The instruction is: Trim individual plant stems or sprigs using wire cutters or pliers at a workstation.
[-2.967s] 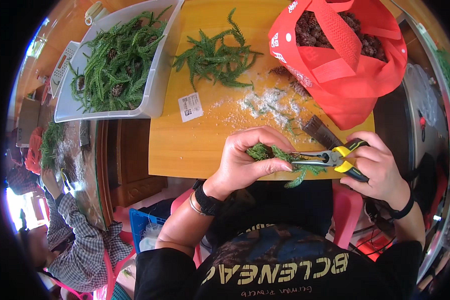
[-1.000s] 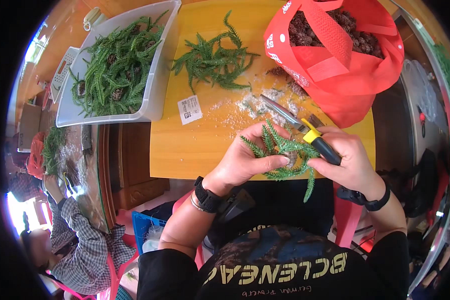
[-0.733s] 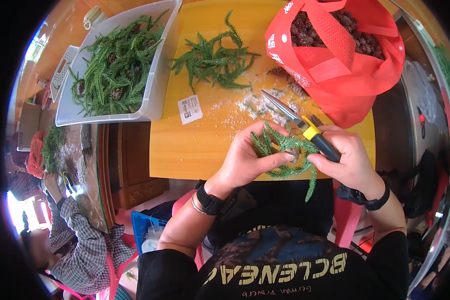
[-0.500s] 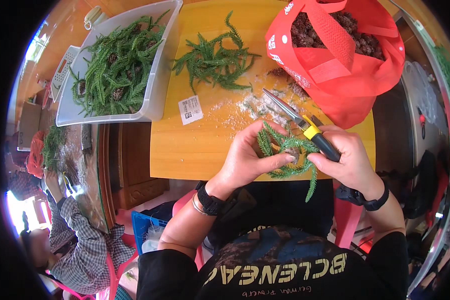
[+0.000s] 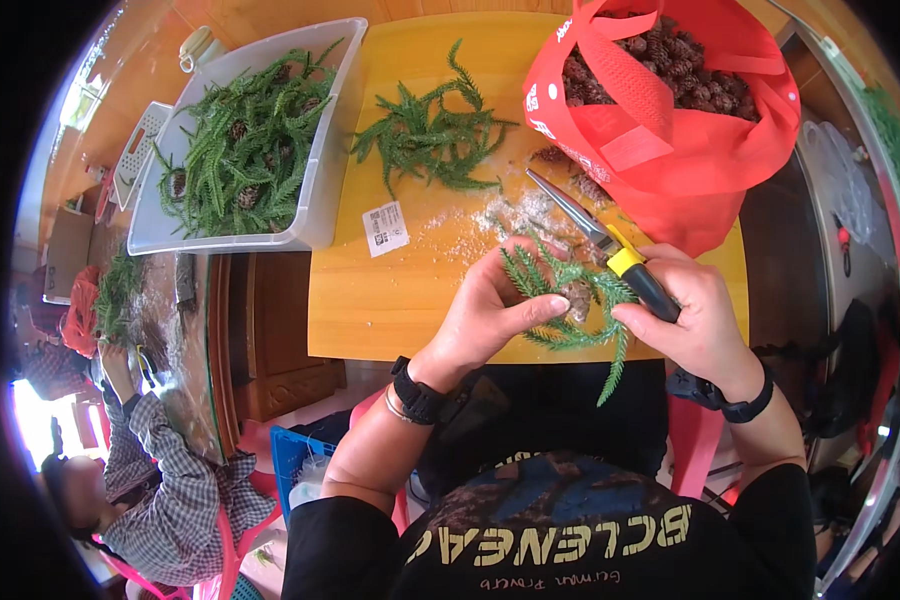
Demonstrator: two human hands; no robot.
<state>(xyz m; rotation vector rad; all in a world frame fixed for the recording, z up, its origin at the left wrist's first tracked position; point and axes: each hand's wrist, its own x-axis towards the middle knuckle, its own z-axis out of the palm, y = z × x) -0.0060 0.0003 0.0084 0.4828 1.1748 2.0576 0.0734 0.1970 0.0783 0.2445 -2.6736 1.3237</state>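
Between my hands, over the near edge of the yellow table, is a green artificial pine sprig [image 5: 610, 372] with a small brown pine cone [image 5: 577, 298] at its middle. My left hand [image 5: 495, 310] pinches the sprig, its thumb beside the cone. My right hand [image 5: 688, 305] is closed round the black and yellow handles of long-nosed pliers [image 5: 625, 262], whose jaws point away to the upper left. The right thumb and fingertips also touch the sprig's right side. Fingers behind the sprig are partly hidden.
A clear plastic bin [image 5: 310, 215] of sprigs with cones stands back left. Loose sprigs [image 5: 430, 135], a white label [image 5: 385, 228] and white flakes [image 5: 515, 215] lie on the table [image 5: 370, 320]. A red bag [image 5: 690, 170] of pine cones stands back right. Another person [image 5: 170, 500] works far left.
My left thumb has shifted slightly left, so more of the pine cone shows. The pliers stay in my right hand. The whole view has shifted a little.
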